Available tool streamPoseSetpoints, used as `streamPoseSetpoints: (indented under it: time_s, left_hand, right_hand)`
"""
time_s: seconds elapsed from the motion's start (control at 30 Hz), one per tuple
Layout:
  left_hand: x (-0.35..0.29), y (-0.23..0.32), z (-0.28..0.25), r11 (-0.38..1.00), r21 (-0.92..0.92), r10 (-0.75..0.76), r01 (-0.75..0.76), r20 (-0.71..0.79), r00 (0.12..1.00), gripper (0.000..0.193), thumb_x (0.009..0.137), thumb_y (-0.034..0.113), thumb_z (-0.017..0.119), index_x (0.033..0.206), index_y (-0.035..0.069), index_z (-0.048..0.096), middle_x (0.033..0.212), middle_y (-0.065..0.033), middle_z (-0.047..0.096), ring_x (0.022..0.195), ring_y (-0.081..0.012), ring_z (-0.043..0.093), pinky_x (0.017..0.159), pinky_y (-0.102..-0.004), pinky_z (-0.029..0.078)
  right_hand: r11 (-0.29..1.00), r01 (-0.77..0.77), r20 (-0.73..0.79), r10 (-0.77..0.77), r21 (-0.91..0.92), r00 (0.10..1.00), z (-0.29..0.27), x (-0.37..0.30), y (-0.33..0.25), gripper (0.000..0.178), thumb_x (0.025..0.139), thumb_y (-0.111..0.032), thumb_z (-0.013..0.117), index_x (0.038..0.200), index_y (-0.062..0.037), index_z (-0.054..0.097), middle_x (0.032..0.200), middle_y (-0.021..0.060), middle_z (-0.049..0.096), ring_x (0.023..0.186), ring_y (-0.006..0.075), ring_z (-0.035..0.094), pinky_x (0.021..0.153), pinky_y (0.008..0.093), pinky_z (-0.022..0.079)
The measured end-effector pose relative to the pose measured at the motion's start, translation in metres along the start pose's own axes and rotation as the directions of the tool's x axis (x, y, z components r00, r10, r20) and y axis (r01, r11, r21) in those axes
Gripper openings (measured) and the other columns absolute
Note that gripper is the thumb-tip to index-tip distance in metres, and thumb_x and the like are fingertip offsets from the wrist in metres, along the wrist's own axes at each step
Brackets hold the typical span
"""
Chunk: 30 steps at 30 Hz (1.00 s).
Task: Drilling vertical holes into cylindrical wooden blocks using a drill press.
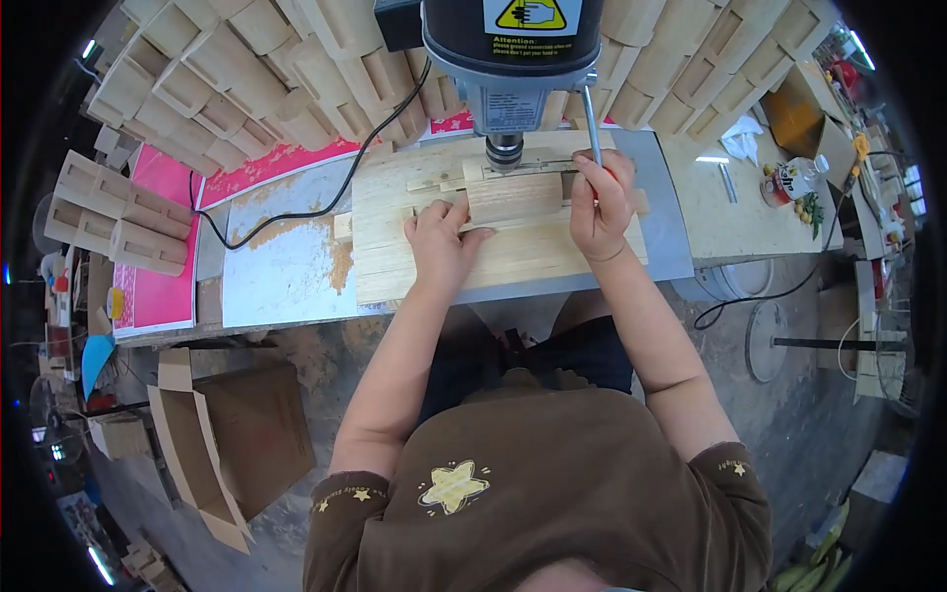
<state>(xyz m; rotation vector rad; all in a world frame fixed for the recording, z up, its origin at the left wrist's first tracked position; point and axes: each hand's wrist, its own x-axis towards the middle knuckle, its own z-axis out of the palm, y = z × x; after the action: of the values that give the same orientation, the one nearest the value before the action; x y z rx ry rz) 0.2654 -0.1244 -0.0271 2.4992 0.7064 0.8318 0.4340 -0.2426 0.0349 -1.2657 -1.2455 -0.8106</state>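
Note:
A pale wooden block (523, 195) with a rounded surface lies on a flat wooden board (395, 281), set against narrow wooden strips. Over it hangs a drill press (513, 49), its chuck (504, 150) close to the block's far edge. At the block's left end, my left hand (441, 245) rests with fingers and thumb spread, touching its near-left corner. My right hand (604, 205) is closed around the drill press's metal lever (592, 123), right of the block. The lever's lower end is hidden in my fingers.
Stacked wooden pieces (227, 74) with slots line the back; several more (123, 212) stand at the left. A black cable (345, 187) crosses the table. A clear jar (792, 183) stands at the right. An open cardboard box (252, 434) sits on the floor at the left.

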Motion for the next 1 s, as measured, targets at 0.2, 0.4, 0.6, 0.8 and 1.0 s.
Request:
streamPoseSetpoints:
  time_s: [0.2,0.4,0.6,0.8,1.0]
  left_hand:
    - [-0.003,-0.003,-0.002,1.000,0.002,-0.004,0.004,-0.030,1.000,0.049,0.063,0.025,0.078,0.108,0.014,0.063,0.076,0.0000,0.053,0.079,-0.0202,0.052,0.076,-0.0385,0.030]
    - [0.000,0.003,-0.004,0.997,-0.035,-0.062,0.063,0.017,0.998,0.043,0.065,0.021,0.077,0.105,0.015,0.065,0.078,-0.0009,0.055,0.083,-0.0208,0.052,0.084,-0.0391,0.029]
    - [0.004,0.006,-0.007,0.990,-0.116,-0.086,0.087,0.013,0.996,0.047,0.061,0.023,0.080,0.104,0.012,0.065,0.081,0.0004,0.057,0.080,-0.0173,0.054,0.082,-0.0375,0.029]
    - [0.005,0.005,-0.009,0.950,-0.272,-0.146,0.151,0.040,0.989,0.043,0.061,0.020,0.080,0.099,0.009,0.065,0.080,0.0005,0.056,0.077,-0.0170,0.055,0.088,-0.0367,0.027]
    - [-0.026,-0.018,-0.063,0.874,-0.480,-0.068,0.070,0.021,0.997,0.033,0.064,0.011,0.077,0.094,0.007,0.064,0.081,-0.0022,0.055,0.074,-0.0163,0.053,0.070,-0.0286,0.040]
  right_hand:
    - [0.986,0.098,0.096,-0.086,-0.135,0.992,-0.027,0.065,-0.019,0.010,0.077,-0.008,0.065,0.086,-0.0042,0.061,0.069,0.0058,0.056,0.062,0.0250,0.050,0.066,0.0364,0.040]
    - [0.898,-0.262,0.214,0.350,-0.355,0.912,0.007,0.192,0.001,0.026,0.090,-0.024,0.051,0.089,0.0005,0.059,0.076,0.0157,0.059,0.072,0.0275,0.056,0.067,0.0342,0.044]
    - [0.921,-0.338,0.297,0.383,-0.193,0.875,0.003,0.172,0.028,0.031,0.094,-0.030,0.047,0.094,-0.0003,0.058,0.077,0.0139,0.061,0.072,0.0256,0.058,0.067,0.0328,0.045]
    - [0.941,-0.111,0.571,0.285,-0.320,0.770,-0.034,0.016,0.031,0.024,0.086,-0.027,0.058,0.100,-0.0073,0.058,0.082,0.0107,0.058,0.081,0.0321,0.054,0.078,0.0434,0.041]
    - [0.911,-0.087,0.662,0.356,-0.404,0.659,-0.060,-0.003,0.007,0.031,0.074,-0.028,0.067,0.094,-0.0061,0.058,0.088,0.0111,0.056,0.088,0.0312,0.052,0.079,0.0424,0.040]
